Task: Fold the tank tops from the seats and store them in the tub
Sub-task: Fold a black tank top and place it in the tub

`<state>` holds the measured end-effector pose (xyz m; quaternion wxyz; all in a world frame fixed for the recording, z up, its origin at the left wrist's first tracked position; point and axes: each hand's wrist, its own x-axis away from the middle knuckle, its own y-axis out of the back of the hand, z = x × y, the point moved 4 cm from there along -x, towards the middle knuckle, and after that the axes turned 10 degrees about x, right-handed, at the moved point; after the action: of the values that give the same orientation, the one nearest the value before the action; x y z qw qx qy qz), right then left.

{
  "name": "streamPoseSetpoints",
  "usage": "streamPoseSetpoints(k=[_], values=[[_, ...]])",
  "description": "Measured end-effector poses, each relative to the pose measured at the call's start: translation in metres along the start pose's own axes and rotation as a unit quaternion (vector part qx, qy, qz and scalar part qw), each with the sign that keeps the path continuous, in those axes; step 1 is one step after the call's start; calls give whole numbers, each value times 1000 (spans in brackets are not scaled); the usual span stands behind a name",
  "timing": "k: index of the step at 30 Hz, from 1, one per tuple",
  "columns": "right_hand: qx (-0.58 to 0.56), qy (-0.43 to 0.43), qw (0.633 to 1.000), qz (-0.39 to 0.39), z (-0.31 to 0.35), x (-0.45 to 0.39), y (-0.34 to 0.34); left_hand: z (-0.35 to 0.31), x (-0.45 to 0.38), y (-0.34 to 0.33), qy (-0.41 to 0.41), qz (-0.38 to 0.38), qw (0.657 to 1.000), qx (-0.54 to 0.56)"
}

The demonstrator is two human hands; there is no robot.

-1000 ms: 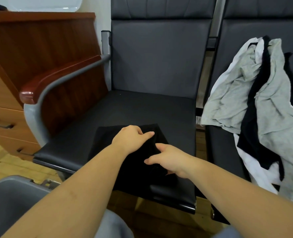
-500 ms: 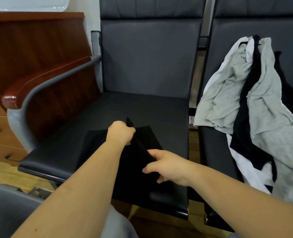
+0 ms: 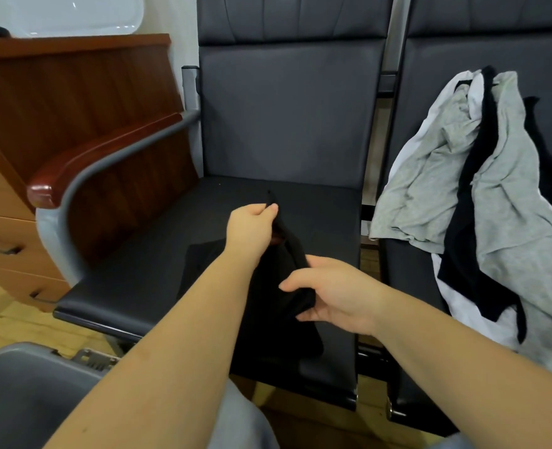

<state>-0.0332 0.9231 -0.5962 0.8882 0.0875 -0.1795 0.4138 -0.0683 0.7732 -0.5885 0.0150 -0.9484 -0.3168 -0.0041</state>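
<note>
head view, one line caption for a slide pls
Both hands lift a folded black tank top off the seat, tub nearby.

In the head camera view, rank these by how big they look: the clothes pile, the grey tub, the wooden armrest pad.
1. clothes pile
2. tub, cut off by the frame
3. armrest pad
</note>
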Motion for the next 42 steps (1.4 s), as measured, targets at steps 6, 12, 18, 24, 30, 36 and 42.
streamPoseSetpoints(k=[6, 12, 18, 24, 30, 36, 42], values=[[224, -134, 961, -94, -35, -4, 31, 56, -2, -29, 132, 131, 972, -143], [330, -99, 919, -193, -36, -10, 51, 52, -5, -22, 80, 155, 956, -237], [242, -96, 936, -235, -34, -21, 49, 34, -15, 34, 63, 28, 946, -318], [232, -118, 935, -242, -37, -38, 40, 28, -5, 99, 158, -89, 890, -419], [275, -119, 924, -238, -28, -41, 24, 43, 12, 128, 251, -56, 882, -395], [198, -59, 950, -235, -22, -42, 17, 43, 20, 133, 225, -7, 890, -396], [162, -17, 952, -258, -24, -41, 30, 36, 22, 137, 202, 44, 944, -255]])
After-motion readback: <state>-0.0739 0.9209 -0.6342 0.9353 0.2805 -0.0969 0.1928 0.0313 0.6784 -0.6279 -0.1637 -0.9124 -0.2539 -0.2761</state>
